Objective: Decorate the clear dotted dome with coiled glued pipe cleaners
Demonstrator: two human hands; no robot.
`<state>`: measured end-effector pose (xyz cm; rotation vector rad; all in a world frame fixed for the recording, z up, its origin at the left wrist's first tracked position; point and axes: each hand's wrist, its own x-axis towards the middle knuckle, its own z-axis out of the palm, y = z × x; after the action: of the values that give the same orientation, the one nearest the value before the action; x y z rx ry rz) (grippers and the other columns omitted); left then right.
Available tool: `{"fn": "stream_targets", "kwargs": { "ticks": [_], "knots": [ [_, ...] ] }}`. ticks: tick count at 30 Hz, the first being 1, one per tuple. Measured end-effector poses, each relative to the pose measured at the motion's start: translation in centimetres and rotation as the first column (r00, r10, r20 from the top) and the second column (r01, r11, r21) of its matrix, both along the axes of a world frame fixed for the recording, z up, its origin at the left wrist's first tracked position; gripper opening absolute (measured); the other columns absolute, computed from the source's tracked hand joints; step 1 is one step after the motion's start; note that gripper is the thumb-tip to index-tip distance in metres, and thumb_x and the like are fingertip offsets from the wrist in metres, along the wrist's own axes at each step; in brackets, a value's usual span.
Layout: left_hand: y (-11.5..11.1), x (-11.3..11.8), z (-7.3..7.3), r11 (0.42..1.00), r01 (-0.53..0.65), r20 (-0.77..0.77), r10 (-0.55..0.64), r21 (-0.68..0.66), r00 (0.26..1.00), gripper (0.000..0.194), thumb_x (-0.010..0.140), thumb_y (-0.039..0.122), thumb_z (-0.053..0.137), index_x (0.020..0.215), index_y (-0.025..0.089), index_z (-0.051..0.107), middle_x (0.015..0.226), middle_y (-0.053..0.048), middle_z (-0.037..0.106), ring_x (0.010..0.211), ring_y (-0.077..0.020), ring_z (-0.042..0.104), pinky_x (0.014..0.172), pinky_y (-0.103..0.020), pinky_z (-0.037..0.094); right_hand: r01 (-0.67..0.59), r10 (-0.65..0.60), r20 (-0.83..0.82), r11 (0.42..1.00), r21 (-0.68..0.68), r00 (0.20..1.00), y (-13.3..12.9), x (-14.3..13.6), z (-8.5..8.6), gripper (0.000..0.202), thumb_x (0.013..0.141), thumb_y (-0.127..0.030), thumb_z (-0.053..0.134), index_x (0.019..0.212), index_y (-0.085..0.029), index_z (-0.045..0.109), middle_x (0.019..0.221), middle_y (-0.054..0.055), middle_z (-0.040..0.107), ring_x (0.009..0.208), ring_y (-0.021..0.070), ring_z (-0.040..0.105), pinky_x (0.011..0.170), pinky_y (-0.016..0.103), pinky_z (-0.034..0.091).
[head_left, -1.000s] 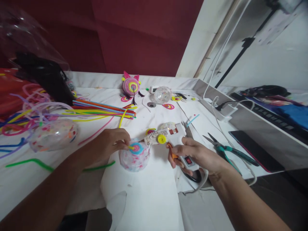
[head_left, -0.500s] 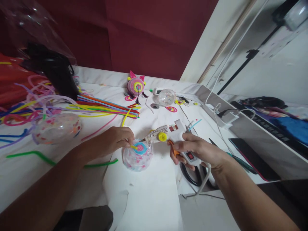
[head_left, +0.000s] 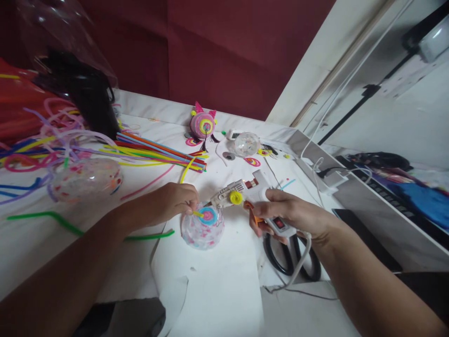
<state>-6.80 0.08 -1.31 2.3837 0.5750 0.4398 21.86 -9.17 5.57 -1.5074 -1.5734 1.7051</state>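
Head view
Left hand: the left hand (head_left: pixel 173 202) lies low over the worktop (head_left: pixel 217 285), its grip pinched closed on a short yellow stem (head_left: pixel 197 214), thumb and fingertips meeting at the stem's left end.
Stem: it lies across the top of the ball (head_left: pixel 202 228), touching the spiral (head_left: pixel 208 216).
Ball: a clear ball with pink and blue bits inside, resting on white paper near the middle of the worktop, just below the left fingertips.
Spiral: a blue and pink coil on top of the ball.
Right hand: the right hand (head_left: pixel 293 216) has its grip wrapped closed around the handle of the glue gun (head_left: pixel 247 200), fingers curled by the orange trigger.
Glue gun: white, with a red switch on the handle; its nozzle points left and its tip sits at the spiral's upper edge. Whether it touches cannot be told.
Scissors: black scissors (head_left: pixel 291 260) lie on the worktop under the right wrist.
Sticks: a bundle of coloured sticks (head_left: pixel 154 154) lies well behind the left hand.
Second ball: another clear ball (head_left: pixel 86 179) rests to the left.
Pink figure: a pink figure (head_left: pixel 203 125) stands at the far edge.
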Motion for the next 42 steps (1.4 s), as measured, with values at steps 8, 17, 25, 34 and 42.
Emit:
{"fn": "stream_targets", "kwargs": {
  "ticks": [8, 17, 25, 34, 42],
  "knots": [
    [0.0, 0.0, -0.2, 1.0, 0.016, 0.024, -0.017, 0.018, 1.0, 0.017, 0.088, 0.018, 0.049, 0.078, 0.018, 0.063, 0.088, -0.003, 0.066, 0.08, -0.0154, 0.062, 0.074, -0.025, 0.046, 0.003, -0.003, 0.051, 1.0, 0.016, 0.999, 0.1, -1.0, 1.3, 0.032, 0.079, -0.04, 0.067, 0.057, -0.018, 0.06, 0.062, 0.007, 0.067, 0.049, 0.0118, 0.052, 0.033, 0.021, 0.036],
    [0.2, -0.2, 0.0, 0.998, 0.053, 0.016, -0.052, -0.018, 0.999, 0.019, 0.089, 0.016, 0.048, 0.08, 0.018, 0.065, 0.092, -0.004, 0.067, 0.086, -0.0163, 0.064, 0.079, -0.025, 0.048, -0.06, 0.058, 0.145, 0.998, 0.007, 0.988, 0.7, -2.2, 2.8, 0.033, 0.08, -0.042, 0.067, 0.057, -0.018, 0.064, 0.062, 0.005, 0.065, 0.051, 0.0124, 0.054, 0.033, 0.02, 0.034],
    [0.3, -0.3, -0.2, 0.995, 0.1, 0.024, -0.1, 0.024, 0.995, 0.019, 0.089, 0.009, 0.049, 0.081, 0.017, 0.064, 0.091, -0.003, 0.066, 0.085, -0.0144, 0.063, 0.078, -0.021, 0.046, -0.068, 0.08, 0.259, 0.996, -0.055, 0.963, 0.4, -3.7, 4.6, 0.029, 0.078, -0.037, 0.068, 0.059, -0.017, 0.058, 0.062, 0.002, 0.063, 0.045, 0.0095, 0.049, 0.037, 0.023, 0.033],
    [0.2, -0.2, 0.0, 0.991, 0.118, 0.022, -0.119, 0.056, 0.993, 0.019, 0.089, 0.01, 0.049, 0.076, 0.017, 0.06, 0.087, -0.002, 0.064, 0.081, -0.013, 0.063, 0.076, -0.018, 0.046, -0.044, 0.063, 0.416, 0.997, -0.055, 0.907, -0.3, -5.0, 5.6, 0.024, 0.08, -0.035, 0.065, 0.064, -0.019, 0.058, 0.062, -0.001, 0.06, 0.047, 0.0099, 0.047, 0.041, 0.024, 0.035],
    [0.2, -0.2, 0.0, 0.99, 0.112, 0.005, -0.113, 0.09, 0.994, 0.017, 0.087, 0.008, 0.052, 0.08, 0.017, 0.065, 0.093, -0.003, 0.069, 0.087, -0.014, 0.065, 0.08, -0.02, 0.047, -0.101, 0.082, 0.577, 0.995, 0.001, 0.813, -0.8, -6.6, 6.8, 0.023, 0.08, -0.032, 0.063, 0.061, -0.019, 0.058, 0.058, -0.003, 0.052, 0.053, 0.0102, 0.049, 0.047, 0.022, 0.038]
  ]
}}
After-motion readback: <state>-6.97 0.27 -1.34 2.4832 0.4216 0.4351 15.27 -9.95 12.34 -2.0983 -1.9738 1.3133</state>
